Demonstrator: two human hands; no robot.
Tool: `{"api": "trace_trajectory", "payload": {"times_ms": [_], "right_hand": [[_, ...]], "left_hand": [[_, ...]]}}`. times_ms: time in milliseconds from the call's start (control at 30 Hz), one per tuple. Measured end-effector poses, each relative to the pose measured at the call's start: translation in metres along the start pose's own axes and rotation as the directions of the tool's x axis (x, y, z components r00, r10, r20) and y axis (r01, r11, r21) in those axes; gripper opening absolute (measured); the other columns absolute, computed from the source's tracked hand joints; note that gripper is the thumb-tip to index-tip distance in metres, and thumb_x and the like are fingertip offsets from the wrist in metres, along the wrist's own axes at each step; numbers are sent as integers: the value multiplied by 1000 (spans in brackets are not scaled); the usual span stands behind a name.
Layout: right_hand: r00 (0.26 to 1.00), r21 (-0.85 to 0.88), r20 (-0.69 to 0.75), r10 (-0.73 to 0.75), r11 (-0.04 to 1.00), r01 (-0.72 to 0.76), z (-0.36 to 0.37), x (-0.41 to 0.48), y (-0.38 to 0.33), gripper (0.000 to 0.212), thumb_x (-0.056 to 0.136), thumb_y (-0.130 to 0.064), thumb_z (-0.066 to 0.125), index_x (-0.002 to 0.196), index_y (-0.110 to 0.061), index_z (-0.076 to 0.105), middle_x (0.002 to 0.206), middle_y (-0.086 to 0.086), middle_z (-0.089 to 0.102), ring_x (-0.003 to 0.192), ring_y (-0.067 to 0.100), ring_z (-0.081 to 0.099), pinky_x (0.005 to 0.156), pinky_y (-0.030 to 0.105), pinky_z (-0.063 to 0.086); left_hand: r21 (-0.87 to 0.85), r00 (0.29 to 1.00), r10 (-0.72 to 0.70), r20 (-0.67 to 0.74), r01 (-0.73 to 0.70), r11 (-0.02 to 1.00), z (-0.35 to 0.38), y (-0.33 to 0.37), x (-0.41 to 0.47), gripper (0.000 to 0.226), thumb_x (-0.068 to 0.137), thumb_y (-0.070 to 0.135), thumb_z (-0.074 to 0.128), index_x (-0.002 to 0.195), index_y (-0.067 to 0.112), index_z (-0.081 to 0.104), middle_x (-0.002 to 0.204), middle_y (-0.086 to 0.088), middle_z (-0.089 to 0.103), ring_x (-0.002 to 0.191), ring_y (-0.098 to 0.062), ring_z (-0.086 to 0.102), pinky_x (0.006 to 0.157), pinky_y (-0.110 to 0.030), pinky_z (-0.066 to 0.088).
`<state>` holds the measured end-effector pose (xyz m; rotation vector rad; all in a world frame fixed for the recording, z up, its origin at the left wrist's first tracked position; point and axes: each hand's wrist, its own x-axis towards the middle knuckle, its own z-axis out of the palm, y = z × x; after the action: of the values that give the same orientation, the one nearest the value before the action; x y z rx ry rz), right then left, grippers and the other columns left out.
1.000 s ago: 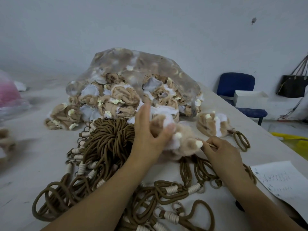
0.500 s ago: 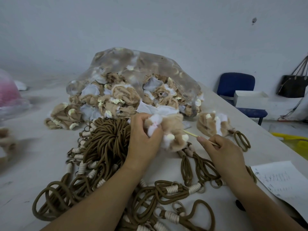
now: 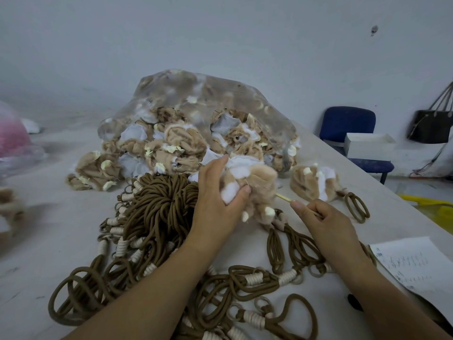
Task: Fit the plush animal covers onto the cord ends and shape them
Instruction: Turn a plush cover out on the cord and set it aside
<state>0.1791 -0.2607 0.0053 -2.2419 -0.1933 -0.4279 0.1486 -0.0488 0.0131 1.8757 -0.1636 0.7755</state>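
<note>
My left hand (image 3: 218, 192) grips a tan and white plush animal cover (image 3: 257, 187) just above the table, thumb pressed into its white part. Its brown cord (image 3: 289, 239) trails down from beneath it towards me. My right hand (image 3: 323, 217) pinches a thin wooden stick (image 3: 284, 198) whose tip points at the cover's right side. A finished plush cover (image 3: 313, 182) with its cord loop (image 3: 355, 207) lies to the right. A pile of brown cords (image 3: 157, 212) with cream wrappings spreads in front of me.
A clear plastic bag (image 3: 201, 104) full of plush covers lies behind, with several spilled at its left. A written sheet of paper (image 3: 416, 266) lies at the right table edge. Beyond it stand a blue chair (image 3: 348, 123) with a white box and a dark bag. A pink bag (image 3: 12, 136) sits far left.
My left hand has turned the plush cover and lifted it slightly back and left. My right hand has pulled the stick out to the right, so more of it shows.
</note>
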Motion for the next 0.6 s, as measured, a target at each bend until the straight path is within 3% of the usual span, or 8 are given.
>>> {"api": "trace_trajectory", "payload": {"times_ms": [33, 100, 233, 333, 400, 500, 600], "right_hand": [[1000, 4, -1, -2, 1000, 2, 0, 0, 0, 56, 69, -75, 44, 60, -20, 50, 54, -6, 45, 57, 11, 45, 56, 30, 35], [1000, 4, -2, -4, 1000, 4, 0, -1, 0, 55, 69, -75, 45, 60, -21, 49, 52, -7, 45, 56, 9, 45, 55, 29, 34], [1000, 19, 7, -5, 1000, 5, 0, 1, 1, 54, 70, -75, 46, 59, -21, 49, 51, -14, 49, 55, 5, 46, 56, 30, 34], [1000, 19, 18, -2, 1000, 2, -2, 2, 3, 55, 69, -75, 48, 59, -20, 49, 53, -16, 49, 56, 5, 46, 58, 30, 34], [1000, 17, 12, -11, 1000, 11, -3, 3, 5, 55, 68, -75, 49, 57, -21, 47, 51, -11, 46, 56, 8, 45, 58, 30, 35], [999, 9, 7, -40, 999, 40, -6, 5, 6, 54, 67, -76, 50, 54, -23, 44, 50, -9, 43, 56, 10, 43, 57, 30, 34], [996, 18, 14, -83, 996, 83, -9, 6, 7, 52, 67, -73, 52, 52, -24, 42, 51, -11, 45, 56, 10, 40, 56, 29, 32]], "left_hand": [[9, 999, 1, 48, -2, 1000, 0, 1, 0, 50, 90, 24, 67, 132, 36, 43, 129, 22, 40, 113, 19, 36, 90, 3, 29], [-44, 994, -56, 99, 61, 997, -1, 5, 0, 39, 91, 28, 66, 122, 45, 49, 121, 23, 51, 108, 10, 49, 89, -6, 40], [-128, 993, -114, 17, 115, 985, -3, 5, -1, 20, 91, 31, 65, 104, 44, 55, 101, 20, 64, 94, 5, 59, 80, -17, 48], [-188, 994, -107, -19, 102, 977, -4, 8, 0, 20, 92, 31, 64, 101, 45, 55, 100, 29, 62, 91, 9, 60, 73, -8, 46], [-184, 997, -69, -39, 60, 981, -5, 8, 0, 26, 93, 28, 62, 106, 50, 55, 106, 33, 60, 99, 14, 55, 78, -2, 41], [-178, 999, -32, -40, 24, 984, -6, 7, 0, 28, 95, 26, 60, 110, 50, 60, 112, 16, 60, 106, 11, 53, 87, -2, 37], [-218, 999, -46, -15, 41, 975, -5, 7, 0, 21, 94, 26, 62, 99, 45, 69, 106, 7, 65, 102, 4, 59, 88, -8, 42]]}}
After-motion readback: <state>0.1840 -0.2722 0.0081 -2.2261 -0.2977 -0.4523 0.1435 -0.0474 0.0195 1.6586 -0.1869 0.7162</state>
